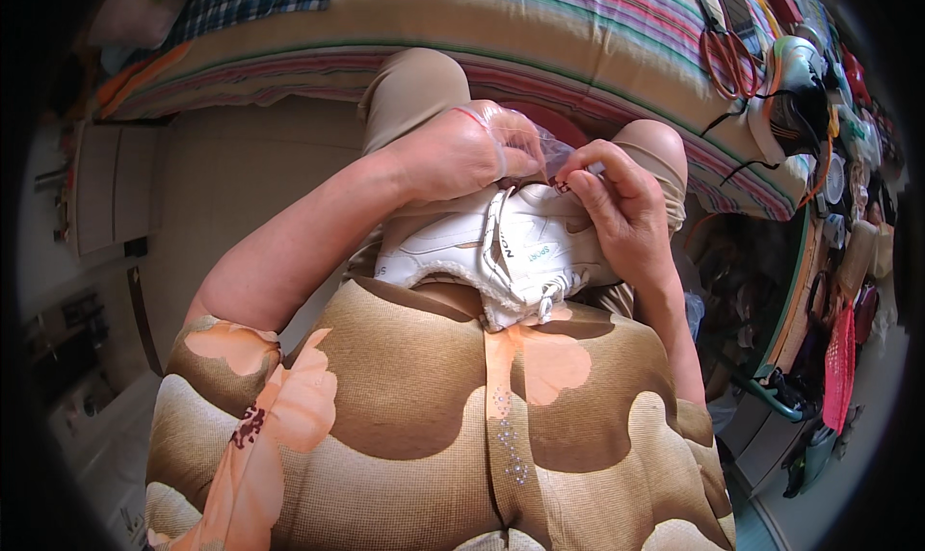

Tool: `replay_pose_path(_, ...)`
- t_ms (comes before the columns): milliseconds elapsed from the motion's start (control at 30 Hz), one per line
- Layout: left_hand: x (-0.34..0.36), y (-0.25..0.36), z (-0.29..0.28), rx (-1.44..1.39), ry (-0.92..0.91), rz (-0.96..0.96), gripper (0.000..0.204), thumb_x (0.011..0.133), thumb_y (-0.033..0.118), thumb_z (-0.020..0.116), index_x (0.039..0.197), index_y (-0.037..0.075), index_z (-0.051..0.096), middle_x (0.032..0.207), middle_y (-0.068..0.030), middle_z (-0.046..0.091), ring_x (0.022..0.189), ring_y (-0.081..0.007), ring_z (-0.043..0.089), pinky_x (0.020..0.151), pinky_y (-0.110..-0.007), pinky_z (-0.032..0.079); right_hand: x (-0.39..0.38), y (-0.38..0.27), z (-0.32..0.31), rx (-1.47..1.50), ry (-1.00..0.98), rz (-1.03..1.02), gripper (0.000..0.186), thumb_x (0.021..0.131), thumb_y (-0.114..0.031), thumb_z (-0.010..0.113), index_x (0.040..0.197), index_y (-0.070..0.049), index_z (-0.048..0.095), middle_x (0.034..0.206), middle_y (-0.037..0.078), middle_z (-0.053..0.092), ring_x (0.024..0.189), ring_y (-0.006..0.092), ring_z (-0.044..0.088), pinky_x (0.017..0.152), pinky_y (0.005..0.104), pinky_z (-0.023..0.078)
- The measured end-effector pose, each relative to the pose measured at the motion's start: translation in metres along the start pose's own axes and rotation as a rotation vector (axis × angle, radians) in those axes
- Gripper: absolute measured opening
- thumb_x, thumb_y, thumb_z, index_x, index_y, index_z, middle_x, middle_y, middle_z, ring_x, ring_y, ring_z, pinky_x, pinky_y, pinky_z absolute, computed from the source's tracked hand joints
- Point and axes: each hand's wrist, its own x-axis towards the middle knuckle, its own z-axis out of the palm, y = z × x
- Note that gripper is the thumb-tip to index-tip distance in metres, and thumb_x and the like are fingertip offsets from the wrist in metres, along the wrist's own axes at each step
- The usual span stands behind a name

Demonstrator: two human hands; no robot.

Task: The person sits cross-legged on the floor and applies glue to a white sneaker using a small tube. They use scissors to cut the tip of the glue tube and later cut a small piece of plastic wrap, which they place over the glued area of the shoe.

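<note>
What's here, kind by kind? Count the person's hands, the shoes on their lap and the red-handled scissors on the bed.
Hands: 2 (left hand, right hand)
Shoes: 1 (white shoe)
Scissors: 1
Total: 4

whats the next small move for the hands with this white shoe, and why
Probably draw the clear plastic aside with the left hand: it shows between that hand and the right hand, by the far edge of the white shoe, where it may get in the way.
</note>
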Motion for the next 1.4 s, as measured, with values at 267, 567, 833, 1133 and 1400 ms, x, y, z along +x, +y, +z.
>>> replay_pose_path(267,0.000,0.000,-0.001,0.027,0.005,0.028,0.014,0.089,0.010,0.060,0.089,-0.003,0.065,0.083,-0.0055,0.064,0.076,-0.0118,0.058,0.069,-0.027,0.048,0.006,-0.005,0.003,-0.121,0.018,-0.121,0.008,0.085,-0.004,0.064,0.091,0.000,0.060,0.078,0.008,0.056,0.071,0.0213,0.053,0.064,0.0300,0.043)
replay_pose_path(567,-0.004,0.004,0.002,0.030,0.039,0.024,0.015,0.088,0.011,0.061,0.088,-0.004,0.063,0.079,-0.0062,0.063,0.073,-0.0117,0.058,0.068,-0.027,0.047,0.012,-0.011,0.007,-0.181,0.024,-0.177,0.011,0.082,-0.006,0.068,0.086,0.000,0.060,0.075,0.009,0.057,0.070,0.0247,0.054,0.064,0.0334,0.044)
replay_pose_path(833,-0.003,0.005,0.003,0.072,0.059,0.010,0.017,0.088,0.012,0.061,0.088,-0.004,0.063,0.078,-0.0059,0.063,0.073,-0.0120,0.057,0.068,-0.027,0.046,0.011,-0.012,0.008,-0.154,0.031,-0.145,0.012,0.083,-0.007,0.068,0.085,0.000,0.059,0.075,0.010,0.057,0.070,0.0244,0.054,0.064,0.0331,0.043)
replay_pose_path(1133,-0.001,0.008,-0.003,0.095,-0.049,0.002,0.013,0.091,0.008,0.058,0.088,-0.004,0.063,0.084,-0.0055,0.065,0.076,-0.0113,0.059,0.071,-0.025,0.047,-0.002,-0.001,0.002,0.144,0.000,0.089,0.009,0.092,-0.007,0.061,0.098,-0.001,0.065,0.084,0.003,0.060,0.077,0.0088,0.056,0.068,0.0223,0.044)
replay_pose_path(1400,-0.001,0.008,-0.006,0.003,-0.072,-0.087,0.018,0.086,0.018,0.060,0.094,0.003,0.068,0.082,-0.0044,0.066,0.074,-0.0124,0.057,0.069,-0.027,0.046,-0.004,-0.002,0.000,0.170,0.016,0.156,0.009,0.093,-0.008,0.059,0.097,-0.001,0.064,0.086,0.004,0.061,0.076,0.0094,0.056,0.068,0.0225,0.045)
